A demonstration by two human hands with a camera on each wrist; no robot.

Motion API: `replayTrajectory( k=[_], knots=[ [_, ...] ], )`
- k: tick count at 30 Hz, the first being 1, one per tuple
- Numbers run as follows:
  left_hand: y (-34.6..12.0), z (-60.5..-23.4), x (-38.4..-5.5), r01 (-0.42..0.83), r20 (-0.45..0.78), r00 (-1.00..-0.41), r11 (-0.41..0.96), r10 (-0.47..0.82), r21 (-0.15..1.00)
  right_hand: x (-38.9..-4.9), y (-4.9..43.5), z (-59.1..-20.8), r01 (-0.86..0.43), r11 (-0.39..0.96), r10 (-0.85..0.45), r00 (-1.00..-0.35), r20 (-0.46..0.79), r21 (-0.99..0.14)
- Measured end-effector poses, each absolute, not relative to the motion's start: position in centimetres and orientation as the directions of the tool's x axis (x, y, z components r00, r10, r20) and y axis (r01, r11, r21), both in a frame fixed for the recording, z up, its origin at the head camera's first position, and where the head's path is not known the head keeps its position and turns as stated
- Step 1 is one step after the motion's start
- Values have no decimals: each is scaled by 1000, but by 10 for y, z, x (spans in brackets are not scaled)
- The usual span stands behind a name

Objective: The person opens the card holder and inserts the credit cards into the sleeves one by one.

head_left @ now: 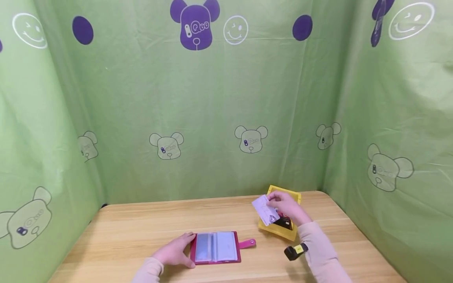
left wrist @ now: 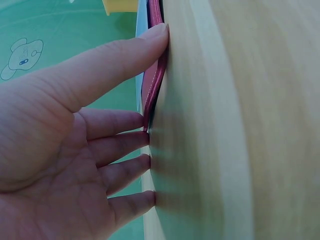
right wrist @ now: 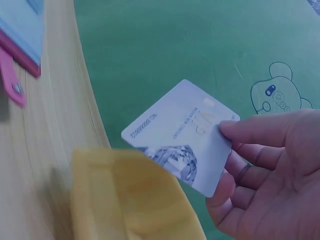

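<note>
A white VIP card (right wrist: 185,135) with a printed diamond is pinched between the thumb and fingers of my right hand (head_left: 288,206). In the head view, this card is held tilted above a yellow bin (head_left: 277,232), where dark cards (head_left: 284,221) partly show below the hand. An opened pink card holder (head_left: 226,247) with clear plastic sleeves lies on the table, its strap (head_left: 247,243) pointing right. At its left edge is my left hand (head_left: 175,251). The left wrist view shows the thumb touching the holder's edge and the straight fingers resting by the tabletop.
The wooden table (head_left: 141,220) meets green curtains (head_left: 212,98) printed with bear heads at the back and sides. A black strap with a yellow label (head_left: 296,250) sits at the right wrist.
</note>
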State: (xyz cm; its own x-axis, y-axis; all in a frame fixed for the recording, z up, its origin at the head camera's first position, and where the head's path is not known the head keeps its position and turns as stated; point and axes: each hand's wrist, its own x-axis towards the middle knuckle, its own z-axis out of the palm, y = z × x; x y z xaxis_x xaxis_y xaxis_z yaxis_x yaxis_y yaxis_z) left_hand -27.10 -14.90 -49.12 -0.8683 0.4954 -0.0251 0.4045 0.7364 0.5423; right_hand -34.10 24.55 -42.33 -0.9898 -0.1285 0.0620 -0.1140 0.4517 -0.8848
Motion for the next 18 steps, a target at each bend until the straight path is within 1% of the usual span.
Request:
replayTrajectory(
  k=[8,18],
  knots=[
    [-148,-490,-270,408,-21,-866,732,499,546,-335,227,-436,-89,280,-220,-975,26,-956],
    [-148,-490,-271,402,-29,-868,736,496,545,-330,199,-460,-13,165,-292,-956,-36,-986]
  ],
)
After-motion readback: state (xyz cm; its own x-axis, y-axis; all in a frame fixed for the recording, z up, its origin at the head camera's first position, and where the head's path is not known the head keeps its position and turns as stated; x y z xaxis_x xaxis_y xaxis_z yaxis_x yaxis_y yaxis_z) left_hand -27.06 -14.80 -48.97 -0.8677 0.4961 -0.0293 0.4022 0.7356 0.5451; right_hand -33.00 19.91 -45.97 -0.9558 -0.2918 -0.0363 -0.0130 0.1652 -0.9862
